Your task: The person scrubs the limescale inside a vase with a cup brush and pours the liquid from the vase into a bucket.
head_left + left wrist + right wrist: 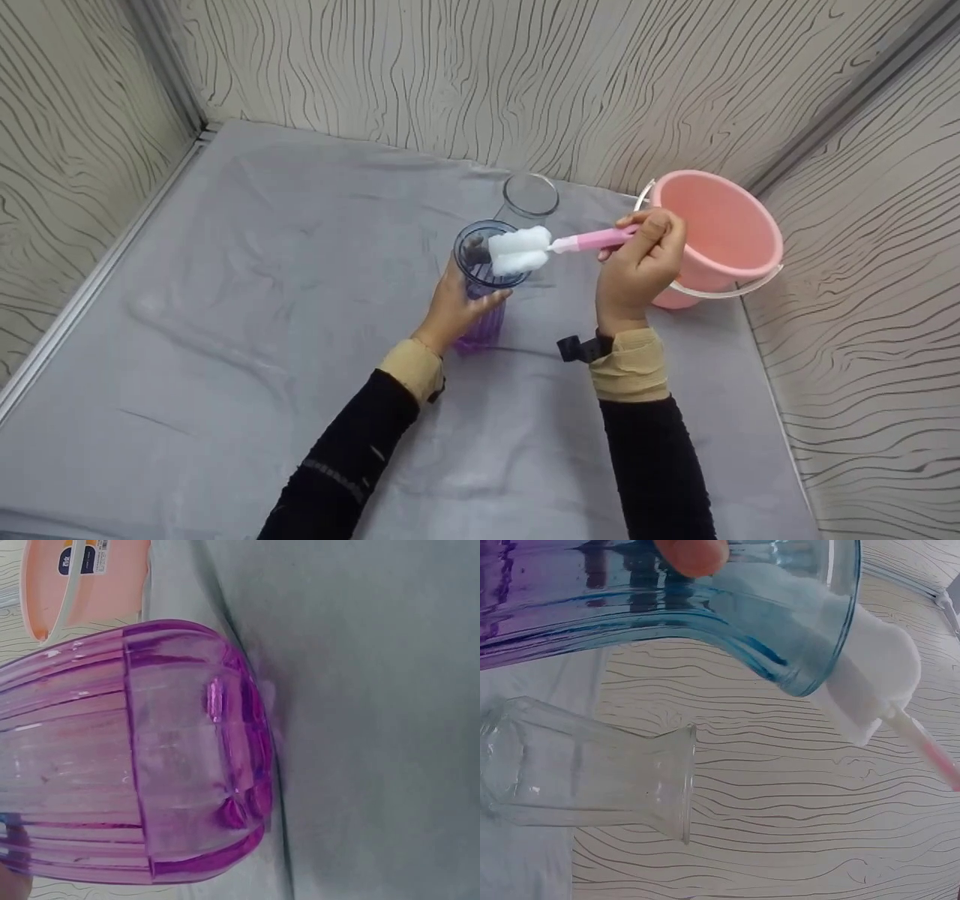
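Observation:
My left hand (pixel 456 304) grips a tinted glass vase (pixel 480 330), blue at its flared mouth and purple toward the base. In the left wrist view the purple base (pixel 202 757) fills much of the picture. My right hand (pixel 643 259) holds a sponge bottle brush by its pink handle (pixel 596 239). Its white sponge head (pixel 519 251) lies at the vase's mouth. The right wrist view shows part of the sponge (pixel 885 660) inside the blue rim and part sticking out. A fingertip (pixel 694 553) of the left hand presses the vase's side.
Behind the tinted vase stands a clear glass vase (pixel 592 765), near the back wall. A pink bucket (pixel 716 225) with a white handle stands at the right. Grey cloth (pixel 247 300) covers the table, and wood-grain panels (pixel 420 67) enclose it on three sides.

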Demonstrator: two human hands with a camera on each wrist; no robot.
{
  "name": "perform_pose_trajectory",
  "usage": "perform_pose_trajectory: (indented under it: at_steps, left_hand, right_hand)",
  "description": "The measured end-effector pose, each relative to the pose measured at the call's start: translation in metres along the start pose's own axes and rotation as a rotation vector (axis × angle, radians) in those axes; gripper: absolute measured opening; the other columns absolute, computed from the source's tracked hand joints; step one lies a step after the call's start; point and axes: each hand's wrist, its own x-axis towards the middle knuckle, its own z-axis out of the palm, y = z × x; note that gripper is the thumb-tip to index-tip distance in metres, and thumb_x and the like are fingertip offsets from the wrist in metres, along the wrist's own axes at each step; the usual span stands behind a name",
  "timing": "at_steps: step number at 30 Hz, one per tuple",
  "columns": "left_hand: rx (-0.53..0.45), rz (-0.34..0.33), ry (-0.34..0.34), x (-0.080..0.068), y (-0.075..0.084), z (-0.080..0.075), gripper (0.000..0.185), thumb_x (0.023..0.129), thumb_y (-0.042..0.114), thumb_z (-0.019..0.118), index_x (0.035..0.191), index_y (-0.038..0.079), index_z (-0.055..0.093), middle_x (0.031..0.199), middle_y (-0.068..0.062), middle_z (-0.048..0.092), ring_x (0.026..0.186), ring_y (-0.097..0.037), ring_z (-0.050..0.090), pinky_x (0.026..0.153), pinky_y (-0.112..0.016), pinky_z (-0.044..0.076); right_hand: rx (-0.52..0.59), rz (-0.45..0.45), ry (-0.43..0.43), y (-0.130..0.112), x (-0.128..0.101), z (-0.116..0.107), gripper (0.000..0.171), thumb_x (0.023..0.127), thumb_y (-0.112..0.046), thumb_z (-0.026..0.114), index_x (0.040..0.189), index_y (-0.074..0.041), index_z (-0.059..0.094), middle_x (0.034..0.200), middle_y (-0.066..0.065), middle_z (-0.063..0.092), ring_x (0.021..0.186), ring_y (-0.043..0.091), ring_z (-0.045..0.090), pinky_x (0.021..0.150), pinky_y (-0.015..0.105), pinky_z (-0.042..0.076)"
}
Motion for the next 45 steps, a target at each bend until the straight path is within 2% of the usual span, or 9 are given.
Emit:
perform_pose_trajectory:
  at_steps: [5, 9, 12, 17, 21, 25, 31, 41, 45]
  left_hand:
    - [0.003, -0.01, -0.008, 0.0, 0.0, 0.0, 0.083, 0.082, 0.017, 0.085, 0.148, 0.003, 0.036, 0.14, -0.021, 0.056, 0.127, -0.036, 0.056, 0.111, -0.044, 0.043]
    - [-0.008, -0.017, -0.009, 0.0, 0.001, 0.0, 0.083, 0.083, 0.016, 0.085, 0.148, 0.003, 0.035, 0.14, -0.021, 0.055, 0.126, -0.036, 0.057, 0.109, -0.044, 0.045]
    - [-0.019, -0.009, -0.012, 0.0, 0.0, 0.0, 0.083, 0.083, 0.015, 0.084, 0.148, 0.002, 0.035, 0.139, -0.022, 0.055, 0.127, -0.036, 0.057, 0.109, -0.044, 0.045]
    - [-0.006, 0.009, 0.001, 0.0, -0.001, -0.001, 0.083, 0.082, 0.014, 0.085, 0.148, 0.001, 0.035, 0.141, -0.023, 0.054, 0.125, -0.037, 0.058, 0.108, -0.045, 0.046]
    - [-0.013, 0.016, 0.001, 0.0, -0.001, -0.001, 0.084, 0.083, 0.014, 0.084, 0.148, 0.001, 0.034, 0.141, -0.023, 0.053, 0.125, -0.037, 0.058, 0.107, -0.046, 0.046]
    - [-0.006, 0.02, 0.005, 0.0, -0.001, -0.002, 0.081, 0.083, 0.016, 0.085, 0.146, 0.0, 0.036, 0.138, -0.022, 0.055, 0.123, -0.035, 0.058, 0.107, -0.045, 0.046]
    - [0.007, 0.029, 0.012, 0.0, 0.0, -0.001, 0.079, 0.083, 0.017, 0.085, 0.144, -0.001, 0.037, 0.136, -0.021, 0.057, 0.121, -0.034, 0.059, 0.107, -0.041, 0.047]
    - [0.004, 0.032, 0.018, 0.0, -0.001, 0.0, 0.081, 0.082, 0.018, 0.086, 0.144, -0.002, 0.038, 0.136, -0.021, 0.057, 0.123, -0.033, 0.058, 0.108, -0.04, 0.046]
    - [0.005, 0.018, 0.016, -0.001, 0.0, -0.001, 0.081, 0.082, 0.018, 0.086, 0.144, -0.001, 0.037, 0.136, -0.02, 0.057, 0.125, -0.033, 0.057, 0.109, -0.041, 0.044]
  right_hand:
    - [-0.054, -0.15, -0.013, 0.001, -0.004, 0.0, 0.024, 0.101, 0.012, 0.038, 0.083, 0.006, 0.052, 0.074, -0.003, 0.056, 0.05, 0.012, 0.047, 0.042, 0.021, 0.038]
    - [-0.083, -0.262, -0.03, 0.003, -0.005, 0.003, 0.018, 0.095, 0.022, 0.04, 0.081, 0.014, 0.048, 0.071, 0.011, 0.055, 0.061, 0.009, 0.051, 0.05, 0.019, 0.039]
    - [-0.096, -0.319, -0.035, 0.004, -0.006, 0.004, 0.018, 0.091, 0.026, 0.041, 0.08, 0.014, 0.049, 0.071, 0.02, 0.054, 0.065, 0.014, 0.053, 0.057, 0.016, 0.04]
    - [-0.104, -0.352, -0.056, 0.006, -0.008, 0.005, 0.019, 0.088, 0.028, 0.042, 0.08, 0.013, 0.05, 0.071, 0.021, 0.054, 0.065, 0.019, 0.054, 0.061, 0.016, 0.043]
    - [-0.063, -0.258, -0.073, 0.007, -0.009, 0.002, 0.019, 0.095, 0.022, 0.039, 0.082, 0.012, 0.05, 0.071, 0.014, 0.056, 0.056, 0.011, 0.052, 0.049, 0.016, 0.041]
    - [0.041, -0.047, -0.073, 0.009, -0.01, -0.005, 0.025, 0.105, 0.005, 0.035, 0.086, 0.005, 0.051, 0.075, 0.008, 0.058, 0.044, 0.011, 0.05, 0.038, 0.023, 0.043]
    - [0.136, 0.226, 0.008, 0.013, -0.008, -0.013, 0.03, 0.11, -0.011, 0.036, 0.087, -0.001, 0.052, 0.078, 0.022, 0.057, 0.043, 0.019, 0.055, 0.038, 0.03, 0.049]
    - [0.146, 0.389, 0.083, 0.026, -0.013, -0.02, 0.03, 0.11, -0.015, 0.037, 0.088, -0.003, 0.052, 0.083, 0.023, 0.057, 0.05, 0.016, 0.058, 0.043, 0.03, 0.053]
    - [0.16, 0.447, 0.116, 0.028, -0.014, -0.021, 0.031, 0.111, -0.016, 0.037, 0.088, -0.003, 0.053, 0.082, 0.016, 0.058, 0.055, 0.017, 0.06, 0.051, 0.032, 0.058]
